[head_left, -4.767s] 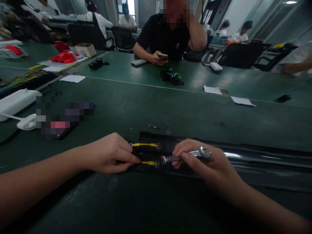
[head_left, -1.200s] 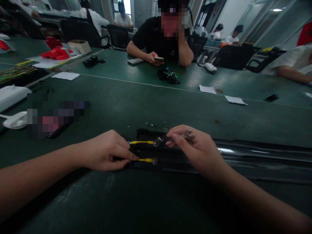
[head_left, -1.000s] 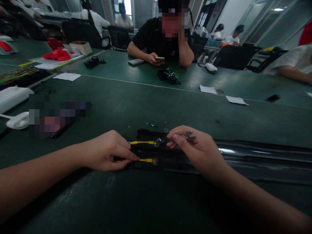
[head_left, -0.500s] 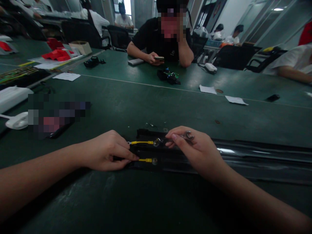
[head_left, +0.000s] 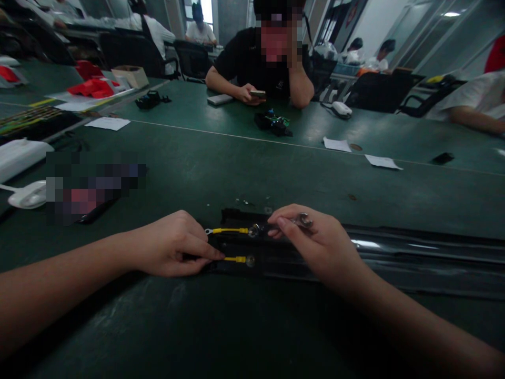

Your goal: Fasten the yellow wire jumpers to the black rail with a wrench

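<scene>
A long black rail [head_left: 394,258] lies across the green table in front of me. Two short yellow wires are fastened at its left end: the far wire [head_left: 229,230] ends at a bolt [head_left: 254,229], the near wire [head_left: 235,259] at a second bolt [head_left: 250,260]. My left hand [head_left: 173,247] is closed, pinching the rail's left end beside the near wire. My right hand [head_left: 315,245] grips a small silver wrench [head_left: 302,221], whose head sits at the far bolt. Most of the wrench is hidden under my fingers.
A pixelated dark object [head_left: 90,184] and a white device [head_left: 27,196] lie at the left. Across the table a person in black [head_left: 260,63] holds a phone; a black part with a green board [head_left: 274,122] and paper slips [head_left: 337,144] lie in front of that person.
Since 4.8 s ago my right hand moved the wrench from the near bolt to the far bolt. Over the last second both hands hold almost still.
</scene>
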A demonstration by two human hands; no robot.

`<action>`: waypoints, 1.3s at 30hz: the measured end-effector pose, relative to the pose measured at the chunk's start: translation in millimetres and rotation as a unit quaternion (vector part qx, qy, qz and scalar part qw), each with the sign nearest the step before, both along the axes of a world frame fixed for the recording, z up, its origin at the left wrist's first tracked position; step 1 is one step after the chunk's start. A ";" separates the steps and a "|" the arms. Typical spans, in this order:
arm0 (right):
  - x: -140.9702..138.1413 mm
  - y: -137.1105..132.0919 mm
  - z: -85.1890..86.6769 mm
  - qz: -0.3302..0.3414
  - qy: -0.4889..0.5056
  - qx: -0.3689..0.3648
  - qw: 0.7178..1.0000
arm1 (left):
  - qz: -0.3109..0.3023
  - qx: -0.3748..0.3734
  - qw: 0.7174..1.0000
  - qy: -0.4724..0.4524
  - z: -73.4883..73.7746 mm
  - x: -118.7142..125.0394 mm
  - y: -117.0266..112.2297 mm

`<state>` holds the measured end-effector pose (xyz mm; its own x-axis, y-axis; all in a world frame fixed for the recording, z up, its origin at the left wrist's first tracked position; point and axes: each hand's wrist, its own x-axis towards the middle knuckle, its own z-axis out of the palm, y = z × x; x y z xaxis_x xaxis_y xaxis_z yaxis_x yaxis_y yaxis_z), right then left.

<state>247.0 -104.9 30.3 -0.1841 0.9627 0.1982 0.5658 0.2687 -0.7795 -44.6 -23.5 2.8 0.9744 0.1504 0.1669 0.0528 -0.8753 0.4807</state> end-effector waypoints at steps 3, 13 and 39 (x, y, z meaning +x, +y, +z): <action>0.7 -0.5 -0.2 -0.002 0.000 0.000 1.000 | 0.001 0.003 1.000 0.000 -0.4 -0.2 0.3; -0.4 -0.8 -1.9 -0.018 0.018 0.007 1.000 | 0.003 -0.004 1.000 -0.008 1.1 0.1 -1.0; 0.5 -0.7 -0.2 -0.008 0.014 0.001 1.000 | 0.003 0.005 1.000 -0.004 0.4 -0.3 -0.5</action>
<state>247.5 -105.6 30.1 -0.1622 0.9652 0.2051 0.5478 0.2610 -0.7948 -44.9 -24.0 3.2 0.9720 0.1549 0.1770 0.0542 -0.8798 0.4723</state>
